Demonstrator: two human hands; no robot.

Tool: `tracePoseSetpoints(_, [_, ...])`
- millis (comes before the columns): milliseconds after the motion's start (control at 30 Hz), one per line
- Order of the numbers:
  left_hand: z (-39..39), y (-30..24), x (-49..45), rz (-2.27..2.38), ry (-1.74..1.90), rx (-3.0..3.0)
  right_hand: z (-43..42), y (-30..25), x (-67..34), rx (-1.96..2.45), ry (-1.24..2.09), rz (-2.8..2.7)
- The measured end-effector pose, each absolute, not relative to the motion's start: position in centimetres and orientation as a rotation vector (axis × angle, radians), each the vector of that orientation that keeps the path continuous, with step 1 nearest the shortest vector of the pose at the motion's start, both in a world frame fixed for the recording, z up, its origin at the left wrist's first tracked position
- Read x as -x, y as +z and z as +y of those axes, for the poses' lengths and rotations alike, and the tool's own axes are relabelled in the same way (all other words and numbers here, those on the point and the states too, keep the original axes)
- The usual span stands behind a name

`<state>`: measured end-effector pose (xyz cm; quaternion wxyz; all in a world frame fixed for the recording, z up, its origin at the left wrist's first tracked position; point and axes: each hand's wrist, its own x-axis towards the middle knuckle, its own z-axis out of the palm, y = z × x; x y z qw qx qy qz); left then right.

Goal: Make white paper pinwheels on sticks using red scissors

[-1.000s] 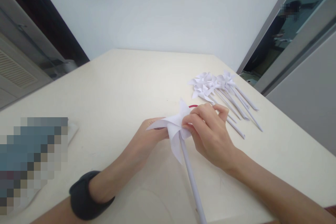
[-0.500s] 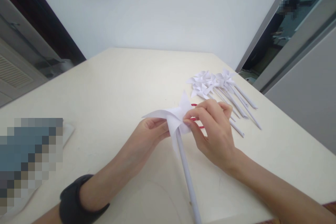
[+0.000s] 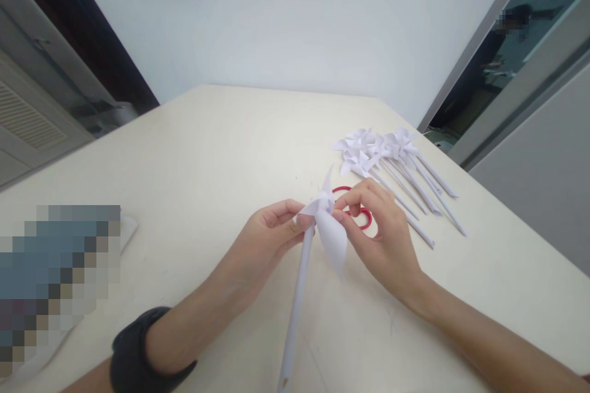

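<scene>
A white paper pinwheel on a rolled-paper stick is between my two hands, above the near part of the table. My left hand grips the top of the stick behind the blades, thumb and fingers closed round it. With thumb and index finger, my right hand pinches at the front centre of the pinwheel; whatever small part lies in the pinch is hidden. Red-handled scissors lie on the table behind my right hand, their handle loops partly covered by it.
Several white paper pinwheels with rolled-paper sticks lie at the right on the cream table. A pixelated flat item sits at the left edge. A person shows through the opening at far right.
The pinwheel has turned sideways, and its stick's lower end has swung to the left. My right hand has shifted slightly, showing more of the red scissor handles.
</scene>
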<state>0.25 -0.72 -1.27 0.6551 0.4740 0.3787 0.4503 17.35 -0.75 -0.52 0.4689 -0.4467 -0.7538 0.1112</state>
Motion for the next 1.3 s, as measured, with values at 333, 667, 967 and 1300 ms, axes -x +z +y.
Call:
tracePoseSetpoints(333, [-1.2,-0.3,-0.5,1.114,1.11,-1.253,-0.1,-1.8,-17.2,1.08,1.07,-1.528])
tracePoseSetpoints(667, [-1.4,-0.5,-0.7,1.145,1.15,-1.258,-0.6,-2.4,-17.0,1.078,1.192,-1.362])
tracePoseSetpoints(967, [-1.3,-0.5,-0.7,1.062,1.125,-1.167,-1.2,-2.0,-16.5,1.08,0.941,-1.394])
tracePoseSetpoints(1300, [-1.5,-0.8,-0.5,0.874,1.112,-1.156,-1.1,-1.9,-16.6,0.964,0.493,-1.551])
